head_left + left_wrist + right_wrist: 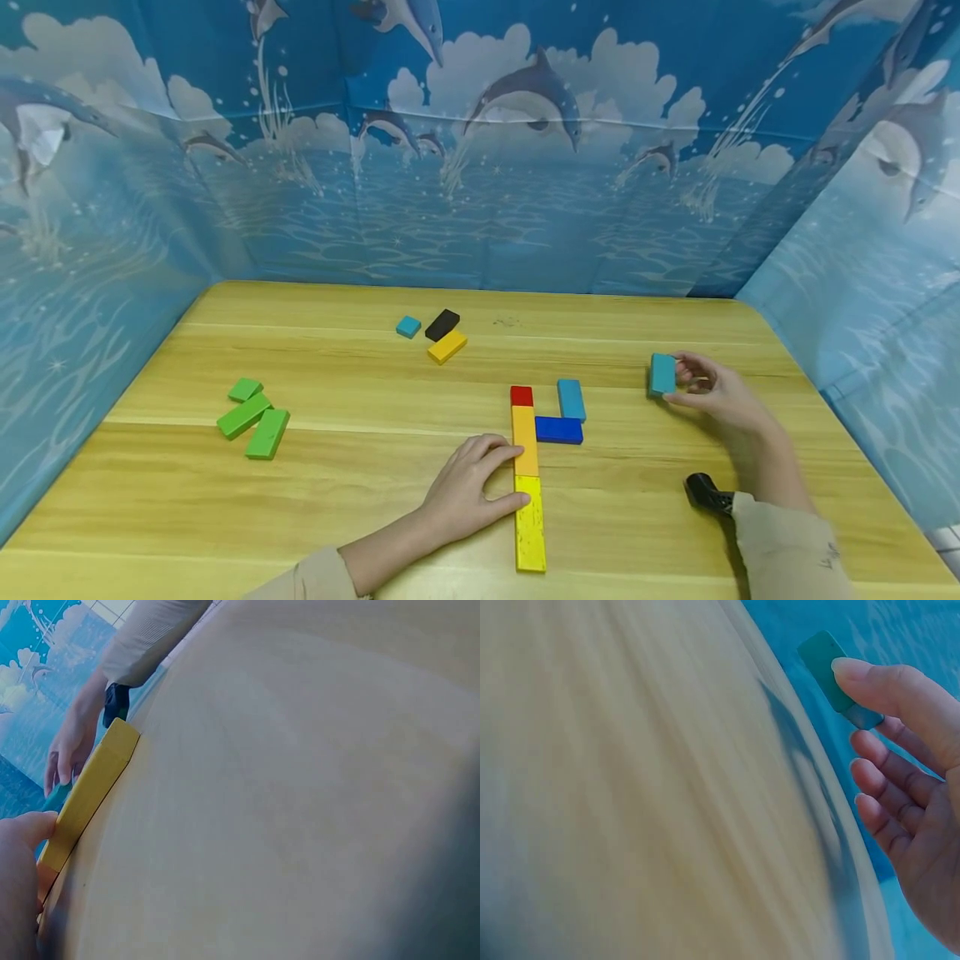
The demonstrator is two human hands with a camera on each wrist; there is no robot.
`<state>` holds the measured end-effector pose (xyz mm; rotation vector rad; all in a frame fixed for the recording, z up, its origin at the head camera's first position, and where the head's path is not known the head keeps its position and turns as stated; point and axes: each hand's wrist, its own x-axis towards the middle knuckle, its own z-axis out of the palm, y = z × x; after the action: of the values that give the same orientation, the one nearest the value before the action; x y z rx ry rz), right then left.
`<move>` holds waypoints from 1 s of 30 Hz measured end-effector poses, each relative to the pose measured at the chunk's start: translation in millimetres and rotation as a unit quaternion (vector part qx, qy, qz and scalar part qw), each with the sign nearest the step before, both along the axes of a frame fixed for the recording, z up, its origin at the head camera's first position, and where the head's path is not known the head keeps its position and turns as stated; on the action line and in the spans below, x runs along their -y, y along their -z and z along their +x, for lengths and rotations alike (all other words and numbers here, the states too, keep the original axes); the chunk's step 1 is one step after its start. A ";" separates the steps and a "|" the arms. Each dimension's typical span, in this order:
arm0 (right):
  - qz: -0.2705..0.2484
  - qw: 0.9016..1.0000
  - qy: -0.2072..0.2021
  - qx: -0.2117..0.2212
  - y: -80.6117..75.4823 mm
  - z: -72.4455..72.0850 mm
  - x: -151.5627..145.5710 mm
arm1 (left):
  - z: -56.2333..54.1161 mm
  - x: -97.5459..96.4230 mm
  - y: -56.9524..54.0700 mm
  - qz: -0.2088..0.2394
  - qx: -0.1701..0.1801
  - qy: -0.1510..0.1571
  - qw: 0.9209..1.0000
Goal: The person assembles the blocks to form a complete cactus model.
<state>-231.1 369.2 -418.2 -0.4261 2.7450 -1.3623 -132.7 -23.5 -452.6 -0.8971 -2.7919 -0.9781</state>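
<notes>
My right hand (pixel 723 400) pinches a light blue block (pixel 663 375) between thumb and fingers over the right side of the table. In the right wrist view the thumb lies across the block's face, and the other fingers curl loosely below. My left hand (pixel 471 492) rests at a row of blocks, its fingertips on the orange block (pixel 525 442) and its thumb on the yellow block (pixel 530 529). A red block (pixel 521 396) tops that row. To its right a dark blue block (pixel 558 430) lies against the orange one, with another light blue block (pixel 572 400) standing off its far edge.
Several green blocks (pixel 267 433) lie at the left. Toward the back are a small light blue block (pixel 408 327), a black block (pixel 442 324) and a yellow-orange block (pixel 447 347). A black device (pixel 707 493) sits at the right wrist. A dolphin-print curtain (pixel 480 208) surrounds the wooden table (pixel 360 517).
</notes>
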 end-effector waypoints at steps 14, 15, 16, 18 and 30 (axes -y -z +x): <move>-0.012 0.998 -0.033 0.044 1.9 -32.3 37.4 | 0.0 -0.1 1.3 0.003 -0.004 0.001 1.000; -0.013 0.998 -0.035 0.048 2.5 -34.2 40.0 | 0.0 -0.2 1.2 0.003 -0.002 0.001 1.000; -0.012 0.998 -0.037 0.049 3.0 -36.1 42.5 | 0.0 -0.3 1.3 0.003 -0.002 0.001 1.000; -0.014 0.998 -0.043 0.053 4.0 -39.5 47.4 | 0.2 -0.5 1.7 0.004 0.000 0.001 1.000; -0.016 0.996 -0.075 0.050 9.7 -54.7 77.2 | -0.1 -1.2 3.8 0.004 0.006 -0.002 1.000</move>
<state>-285.8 292.0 -427.9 -0.5373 2.5587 -1.3533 -132.8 -22.3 -456.4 -0.8886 -2.7967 -0.9957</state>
